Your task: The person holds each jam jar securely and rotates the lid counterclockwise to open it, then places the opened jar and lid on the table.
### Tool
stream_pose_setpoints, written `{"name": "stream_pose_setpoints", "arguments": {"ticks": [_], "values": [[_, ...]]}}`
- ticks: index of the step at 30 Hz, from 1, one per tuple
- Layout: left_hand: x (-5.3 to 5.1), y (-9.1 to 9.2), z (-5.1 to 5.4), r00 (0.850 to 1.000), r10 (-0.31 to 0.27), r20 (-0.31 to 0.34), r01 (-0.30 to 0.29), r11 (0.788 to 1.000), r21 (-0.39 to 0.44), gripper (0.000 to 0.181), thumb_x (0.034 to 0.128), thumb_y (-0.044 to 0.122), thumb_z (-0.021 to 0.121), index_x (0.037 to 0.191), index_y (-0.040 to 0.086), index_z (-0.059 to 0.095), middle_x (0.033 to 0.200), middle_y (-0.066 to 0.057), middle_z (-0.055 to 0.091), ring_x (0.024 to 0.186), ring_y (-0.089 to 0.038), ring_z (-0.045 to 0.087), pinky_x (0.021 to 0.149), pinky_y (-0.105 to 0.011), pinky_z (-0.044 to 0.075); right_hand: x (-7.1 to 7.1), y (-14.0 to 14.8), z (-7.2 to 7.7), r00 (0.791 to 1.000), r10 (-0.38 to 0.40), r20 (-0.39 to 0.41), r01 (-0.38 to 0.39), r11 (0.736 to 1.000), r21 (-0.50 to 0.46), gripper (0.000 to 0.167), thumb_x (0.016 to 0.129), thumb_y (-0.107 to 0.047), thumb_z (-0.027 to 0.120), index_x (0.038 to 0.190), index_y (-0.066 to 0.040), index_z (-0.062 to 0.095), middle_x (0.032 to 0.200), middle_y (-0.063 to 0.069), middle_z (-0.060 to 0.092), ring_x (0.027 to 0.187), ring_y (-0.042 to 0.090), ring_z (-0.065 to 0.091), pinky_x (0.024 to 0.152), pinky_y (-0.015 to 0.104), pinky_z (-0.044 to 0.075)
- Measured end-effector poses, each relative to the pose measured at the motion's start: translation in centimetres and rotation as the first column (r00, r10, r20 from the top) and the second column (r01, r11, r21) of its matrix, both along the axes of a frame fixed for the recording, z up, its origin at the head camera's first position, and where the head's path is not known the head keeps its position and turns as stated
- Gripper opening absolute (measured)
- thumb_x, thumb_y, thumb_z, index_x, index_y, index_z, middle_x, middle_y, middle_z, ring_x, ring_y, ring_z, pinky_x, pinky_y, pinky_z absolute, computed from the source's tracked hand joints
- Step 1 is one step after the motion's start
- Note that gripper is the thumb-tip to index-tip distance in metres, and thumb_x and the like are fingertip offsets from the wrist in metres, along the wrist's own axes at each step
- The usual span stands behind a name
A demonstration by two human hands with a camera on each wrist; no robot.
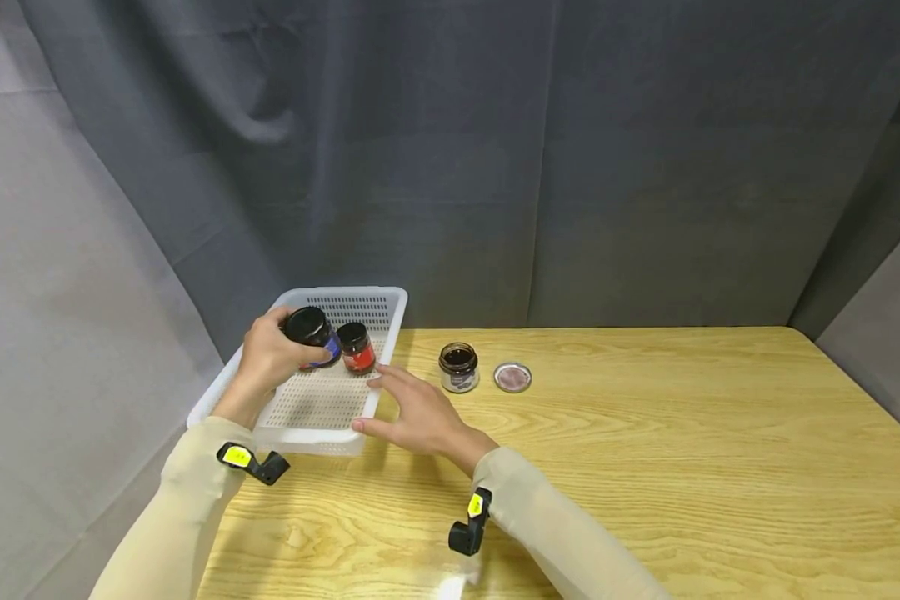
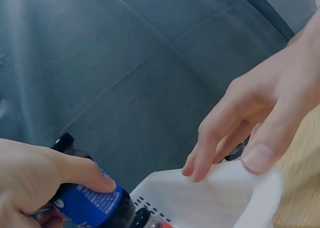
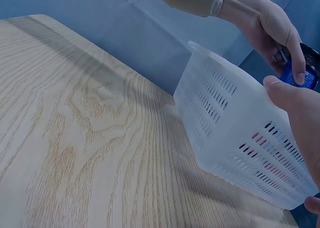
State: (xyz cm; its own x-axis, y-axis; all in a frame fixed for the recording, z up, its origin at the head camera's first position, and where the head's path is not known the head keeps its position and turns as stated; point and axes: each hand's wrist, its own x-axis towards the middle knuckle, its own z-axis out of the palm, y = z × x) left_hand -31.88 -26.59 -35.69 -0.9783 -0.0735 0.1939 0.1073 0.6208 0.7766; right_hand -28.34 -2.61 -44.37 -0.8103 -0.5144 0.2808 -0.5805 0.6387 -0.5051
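Note:
My left hand [image 1: 267, 354] grips a dark glass jar with a blue label [image 1: 312, 328], tilted above the white plastic basket [image 1: 311, 437]. In the left wrist view the thumb presses on the blue label. Inside the basket stands a smaller jar with a red label [image 1: 358, 358] and a black lid. A bit of red also shows beneath the blue-labelled jar, mostly hidden. At the basket's right side, my right hand [image 1: 423, 414] has its fingers and thumb extended at the rim, holding nothing up.
Right of the basket, an uncapped jar of dark contents [image 1: 460, 381] stands on the wooden table [image 1: 645, 450]. Beside it lies a round lid [image 1: 512, 377]. A dark grey curtain [image 1: 450, 167] hangs behind the table, and a light curtain [image 1: 67, 275] covers the left side.

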Motion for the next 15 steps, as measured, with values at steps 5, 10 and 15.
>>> {"name": "stream_pose_setpoints", "arguments": {"ticks": [5, 10, 15], "values": [[0.2, 0.3, -0.5, 0.999, -0.041, -0.005, 0.042, 0.988, 0.146, 0.069, 0.0678, -0.003, 0.092, 0.13, -0.004, 0.06, 0.118, -0.022, 0.066, 0.093, -0.029, 0.065, 0.063, -0.033, 0.061, 0.0, 0.2, 0.0, 1.0, 0.017, 0.006, -0.016, 1.0, -0.012, 0.075, 0.092, -0.07, 0.06, 0.147, -0.02, 0.057, 0.165, -0.002, 0.034, 0.148, 0.024, 0.036, 0.115, 0.049, 0.035], [0.4, 0.9, -0.7, 0.996, -0.082, -0.037, 0.088, 0.974, 0.207, 0.074, 0.0684, -0.006, 0.089, 0.136, -0.004, 0.06, 0.119, -0.023, 0.066, 0.088, -0.024, 0.064, 0.06, -0.031, 0.058, 0.0, 0.8, 0.0, 0.999, 0.037, 0.011, -0.037, 0.999, -0.036, 0.073, 0.094, -0.066, 0.061, 0.149, -0.019, 0.057, 0.165, -0.003, 0.034, 0.147, 0.024, 0.037, 0.116, 0.049, 0.033], [0.6, 1.6, -0.8, 0.991, -0.118, -0.068, 0.13, 0.964, 0.232, 0.075, 0.0688, -0.007, 0.088, 0.137, -0.006, 0.058, 0.122, -0.025, 0.065, 0.097, -0.028, 0.064, 0.069, -0.03, 0.059, -0.1, 1.4, 0.2, 0.999, 0.048, 0.005, -0.047, 0.996, -0.081, 0.065, 0.097, -0.059, 0.063, 0.145, -0.015, 0.061, 0.161, 0.003, 0.042, 0.144, 0.026, 0.042, 0.116, 0.048, 0.034]]}}
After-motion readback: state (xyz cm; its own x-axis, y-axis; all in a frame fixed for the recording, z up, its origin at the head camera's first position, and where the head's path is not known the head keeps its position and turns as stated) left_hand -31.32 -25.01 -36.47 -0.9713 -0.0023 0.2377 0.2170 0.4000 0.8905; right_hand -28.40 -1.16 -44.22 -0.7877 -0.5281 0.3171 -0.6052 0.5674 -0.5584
